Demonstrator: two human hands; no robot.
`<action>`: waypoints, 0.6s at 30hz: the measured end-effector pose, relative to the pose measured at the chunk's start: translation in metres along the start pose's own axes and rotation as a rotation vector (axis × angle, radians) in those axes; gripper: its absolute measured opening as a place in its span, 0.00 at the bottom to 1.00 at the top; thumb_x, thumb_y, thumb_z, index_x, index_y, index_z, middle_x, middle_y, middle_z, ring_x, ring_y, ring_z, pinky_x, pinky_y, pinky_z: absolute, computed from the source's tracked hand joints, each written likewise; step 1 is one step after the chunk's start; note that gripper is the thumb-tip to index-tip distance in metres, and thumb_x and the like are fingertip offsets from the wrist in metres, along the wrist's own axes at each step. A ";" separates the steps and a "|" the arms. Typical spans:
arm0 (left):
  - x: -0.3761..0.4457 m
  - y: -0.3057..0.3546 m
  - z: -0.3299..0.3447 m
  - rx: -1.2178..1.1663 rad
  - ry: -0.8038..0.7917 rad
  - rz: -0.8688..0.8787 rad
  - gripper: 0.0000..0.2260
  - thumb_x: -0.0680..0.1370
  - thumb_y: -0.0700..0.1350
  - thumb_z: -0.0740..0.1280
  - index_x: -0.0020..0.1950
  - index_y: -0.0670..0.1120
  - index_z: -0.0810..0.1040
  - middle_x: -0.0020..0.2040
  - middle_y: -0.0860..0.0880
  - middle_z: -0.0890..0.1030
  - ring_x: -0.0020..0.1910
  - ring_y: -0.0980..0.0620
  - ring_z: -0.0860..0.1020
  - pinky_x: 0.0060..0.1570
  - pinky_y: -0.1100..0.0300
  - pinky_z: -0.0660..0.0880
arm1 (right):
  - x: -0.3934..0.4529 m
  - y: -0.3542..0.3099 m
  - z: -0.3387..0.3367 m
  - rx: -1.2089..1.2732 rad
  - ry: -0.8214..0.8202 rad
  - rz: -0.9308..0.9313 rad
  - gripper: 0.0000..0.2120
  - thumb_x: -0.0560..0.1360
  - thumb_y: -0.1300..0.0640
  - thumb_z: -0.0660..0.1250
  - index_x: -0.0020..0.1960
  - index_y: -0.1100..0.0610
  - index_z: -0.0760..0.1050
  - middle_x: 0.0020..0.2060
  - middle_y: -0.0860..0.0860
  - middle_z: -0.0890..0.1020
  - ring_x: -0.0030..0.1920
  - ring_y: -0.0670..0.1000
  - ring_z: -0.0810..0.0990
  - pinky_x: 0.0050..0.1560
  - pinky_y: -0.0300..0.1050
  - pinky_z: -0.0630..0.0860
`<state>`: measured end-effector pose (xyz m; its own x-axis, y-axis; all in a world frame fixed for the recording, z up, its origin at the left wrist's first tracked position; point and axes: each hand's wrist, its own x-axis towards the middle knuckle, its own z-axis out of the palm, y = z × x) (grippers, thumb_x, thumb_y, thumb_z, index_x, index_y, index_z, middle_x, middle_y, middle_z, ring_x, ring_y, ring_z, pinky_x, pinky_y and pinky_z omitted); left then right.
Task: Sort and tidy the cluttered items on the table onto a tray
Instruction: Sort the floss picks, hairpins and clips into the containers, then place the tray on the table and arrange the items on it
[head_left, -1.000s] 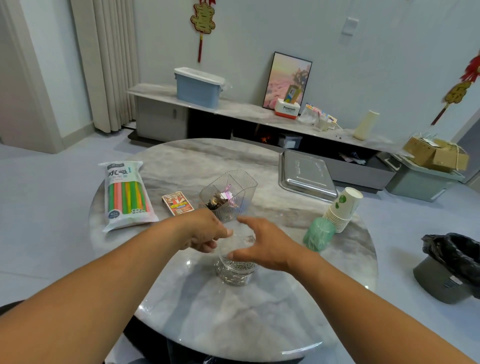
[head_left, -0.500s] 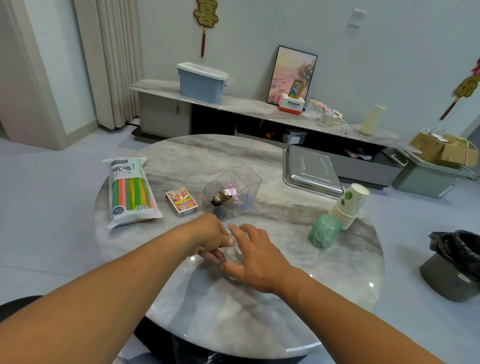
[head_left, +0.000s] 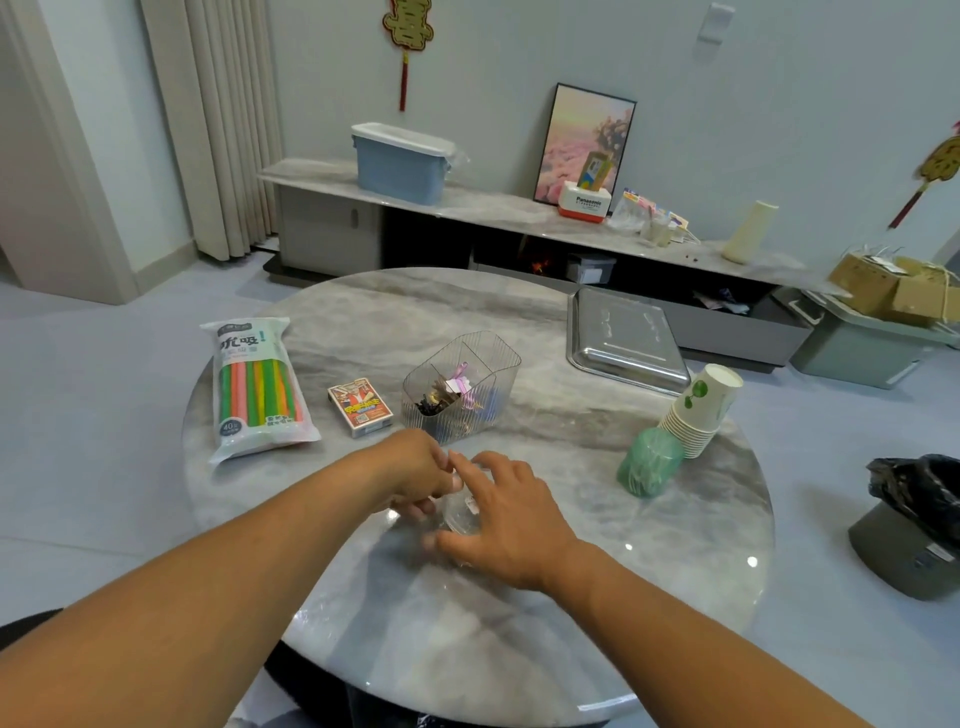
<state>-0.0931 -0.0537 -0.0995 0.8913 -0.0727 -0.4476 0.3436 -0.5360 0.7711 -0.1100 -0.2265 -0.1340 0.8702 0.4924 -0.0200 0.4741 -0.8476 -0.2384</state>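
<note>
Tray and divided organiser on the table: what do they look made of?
The tray looks like polished steel: silvery, mirror-like glare, rolled rim. The organiser looks like clear ribbed plastic: its contents show through the walls. Neither can be confirmed by look alone.

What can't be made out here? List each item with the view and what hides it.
- Clear container, head view: mostly covered by both hands; contents unseen.
- Left hand fingers, head view: curled under, grip unclear.
- Mesh basket contents, head view: too small to identify.
- Green roll beside the paper cups: blurred, kind unclear.
- Tray surface: glare.
</note>
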 end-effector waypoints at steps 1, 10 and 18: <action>0.001 0.002 0.001 0.075 0.072 0.060 0.04 0.79 0.45 0.72 0.50 0.47 0.79 0.44 0.47 0.81 0.41 0.50 0.82 0.44 0.55 0.81 | 0.001 0.002 -0.006 0.060 -0.024 -0.010 0.42 0.70 0.24 0.55 0.80 0.40 0.56 0.73 0.47 0.66 0.71 0.52 0.64 0.71 0.52 0.64; 0.031 0.021 0.004 0.592 0.523 0.594 0.14 0.78 0.43 0.70 0.63 0.52 0.76 0.61 0.53 0.74 0.62 0.50 0.70 0.54 0.57 0.70 | 0.032 0.056 -0.044 0.575 0.268 0.336 0.15 0.83 0.54 0.63 0.66 0.59 0.79 0.64 0.54 0.81 0.63 0.51 0.79 0.67 0.47 0.73; 0.080 0.080 0.054 0.271 0.293 0.680 0.23 0.82 0.35 0.58 0.74 0.53 0.70 0.72 0.55 0.71 0.69 0.56 0.70 0.64 0.67 0.64 | 0.059 0.088 -0.058 0.776 0.359 0.513 0.16 0.85 0.56 0.56 0.60 0.66 0.76 0.58 0.62 0.81 0.59 0.59 0.79 0.60 0.55 0.75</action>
<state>-0.0103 -0.1477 -0.0977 0.9346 -0.2536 0.2494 -0.3554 -0.6424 0.6790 -0.0096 -0.2834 -0.0999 0.9949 -0.0949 -0.0339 -0.0781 -0.5140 -0.8542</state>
